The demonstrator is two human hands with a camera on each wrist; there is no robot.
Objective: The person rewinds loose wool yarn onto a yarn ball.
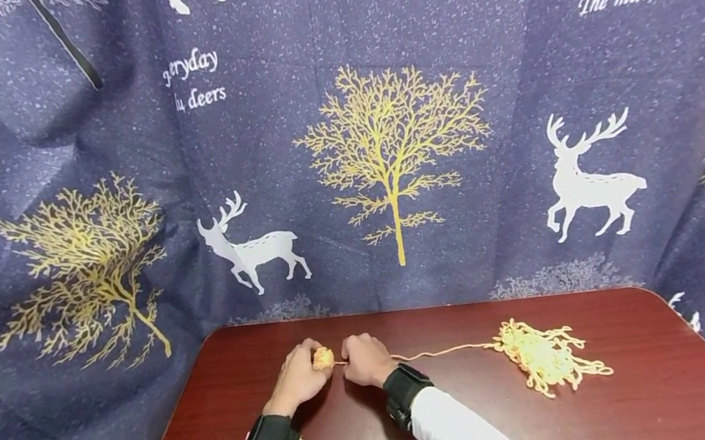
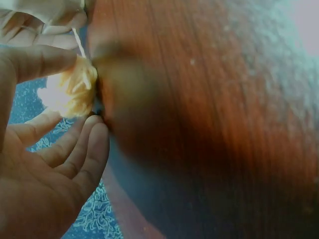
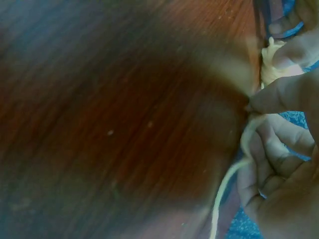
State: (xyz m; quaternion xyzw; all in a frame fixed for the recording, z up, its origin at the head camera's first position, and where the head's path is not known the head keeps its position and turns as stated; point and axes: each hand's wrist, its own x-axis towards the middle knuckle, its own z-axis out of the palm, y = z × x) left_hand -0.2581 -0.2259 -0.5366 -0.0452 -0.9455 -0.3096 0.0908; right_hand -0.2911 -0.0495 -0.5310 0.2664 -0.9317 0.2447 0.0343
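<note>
A small ball of yellow yarn [image 1: 323, 358] sits between the thumb and fingers of my left hand [image 1: 302, 374], low over the table. In the left wrist view the wound yarn ball [image 2: 75, 89] shows thumb on one side and fingertips on the other. Just to its right, my right hand [image 1: 366, 361] pinches the yarn strand [image 1: 446, 351] between thumb and fingers. From the ball the strand passes through these fingers. In the right wrist view the strand [image 3: 222, 191] trails away from the curled fingers. It leads across the table to a loose yarn heap [image 1: 540, 354] on the right.
The reddish-brown wooden table [image 1: 231, 415] has rounded back corners. Behind it hangs a dark blue cloth [image 1: 330, 26] printed with deer and trees. Each wrist wears a black band [image 1: 407, 391] over a white sleeve [image 1: 461, 429].
</note>
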